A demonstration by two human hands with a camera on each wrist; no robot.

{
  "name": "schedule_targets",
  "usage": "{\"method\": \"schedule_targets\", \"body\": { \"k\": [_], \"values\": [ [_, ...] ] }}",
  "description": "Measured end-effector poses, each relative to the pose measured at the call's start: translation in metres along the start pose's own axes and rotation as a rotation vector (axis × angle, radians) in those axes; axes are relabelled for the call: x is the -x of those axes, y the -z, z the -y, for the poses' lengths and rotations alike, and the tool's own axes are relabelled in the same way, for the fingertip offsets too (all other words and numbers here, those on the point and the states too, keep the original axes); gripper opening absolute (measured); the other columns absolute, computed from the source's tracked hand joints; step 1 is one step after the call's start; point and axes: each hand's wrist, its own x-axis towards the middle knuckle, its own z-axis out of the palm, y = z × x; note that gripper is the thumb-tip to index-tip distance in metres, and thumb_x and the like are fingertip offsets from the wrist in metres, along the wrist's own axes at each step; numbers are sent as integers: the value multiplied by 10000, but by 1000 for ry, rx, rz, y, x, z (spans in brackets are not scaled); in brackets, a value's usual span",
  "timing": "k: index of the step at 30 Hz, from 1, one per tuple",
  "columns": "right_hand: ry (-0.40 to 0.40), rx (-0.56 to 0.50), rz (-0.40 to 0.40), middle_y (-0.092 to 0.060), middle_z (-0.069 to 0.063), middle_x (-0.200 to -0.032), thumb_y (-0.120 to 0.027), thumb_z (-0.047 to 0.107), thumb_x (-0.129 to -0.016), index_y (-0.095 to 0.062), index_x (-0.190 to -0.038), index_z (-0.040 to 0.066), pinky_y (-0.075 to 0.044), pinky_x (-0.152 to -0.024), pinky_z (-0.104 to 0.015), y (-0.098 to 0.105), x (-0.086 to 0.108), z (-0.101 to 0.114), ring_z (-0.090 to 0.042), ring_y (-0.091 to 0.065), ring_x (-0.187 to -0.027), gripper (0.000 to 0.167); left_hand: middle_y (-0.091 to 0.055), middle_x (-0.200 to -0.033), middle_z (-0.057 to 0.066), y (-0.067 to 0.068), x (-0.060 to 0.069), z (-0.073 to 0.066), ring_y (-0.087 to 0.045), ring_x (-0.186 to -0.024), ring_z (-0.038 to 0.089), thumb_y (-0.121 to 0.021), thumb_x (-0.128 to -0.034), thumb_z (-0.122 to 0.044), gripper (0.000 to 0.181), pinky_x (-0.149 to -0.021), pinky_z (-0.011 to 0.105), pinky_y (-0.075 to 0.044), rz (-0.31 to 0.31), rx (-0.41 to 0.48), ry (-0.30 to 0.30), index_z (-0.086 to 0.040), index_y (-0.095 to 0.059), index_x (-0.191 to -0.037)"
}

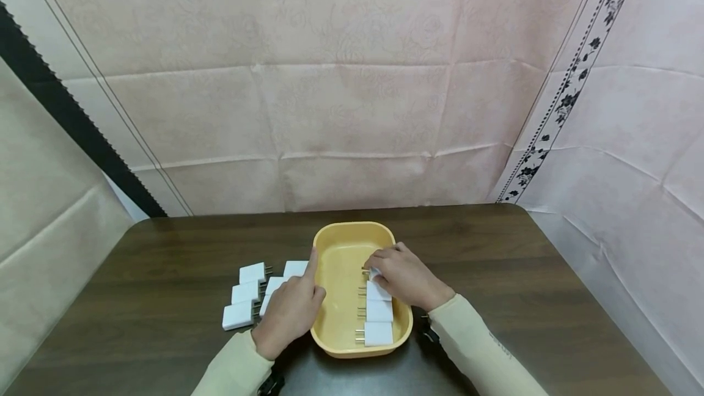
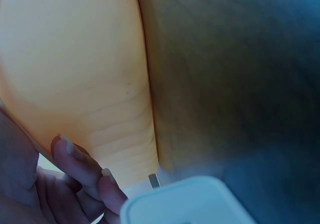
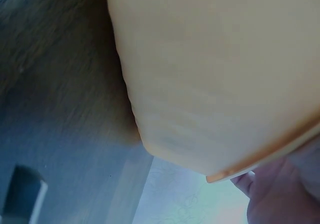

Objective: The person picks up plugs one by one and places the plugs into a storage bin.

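A yellow tray (image 1: 335,347) stands on the table. Inside it, along the right side, several white plug adapters (image 1: 378,310) lie in a column with their metal pins pointing left. My right hand (image 1: 404,275) reaches over the tray's right rim and pinches a white plug adapter (image 1: 375,273) at the column's far end. The left hand (image 1: 294,304) holds the tray's left rim, index finger straight along it; its other fingers (image 2: 75,159) curl by the outer wall in the left wrist view. In the right wrist view the tray wall (image 3: 215,74) hides most of the right hand.
Left of the tray, more white plug adapters (image 1: 238,315) lie on the brown wooden table (image 1: 181,298) in two columns, the second partly behind the left hand. Patterned cloth (image 1: 352,115) hangs behind the table. Black wrist devices (image 1: 271,382) sit under both forearms.
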Motion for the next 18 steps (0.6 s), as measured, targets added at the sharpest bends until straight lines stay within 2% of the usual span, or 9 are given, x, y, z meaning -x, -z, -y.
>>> {"method": "schedule_targets", "body": {
  "k": [18],
  "values": [
    [36, 85, -21, -745, 33, -1067, -762, 151, -896, -739, -1068, 195, -430, -895, -370, -2, -1, 0, -155, -686, -1008, 179, -496, -562, -3, 0, 1, -1, -460, -421, 127, -523, -1007, -152, 731, -436, 278, -381, 4, 5, 11, -128, -150, -1635]
  ]
}}
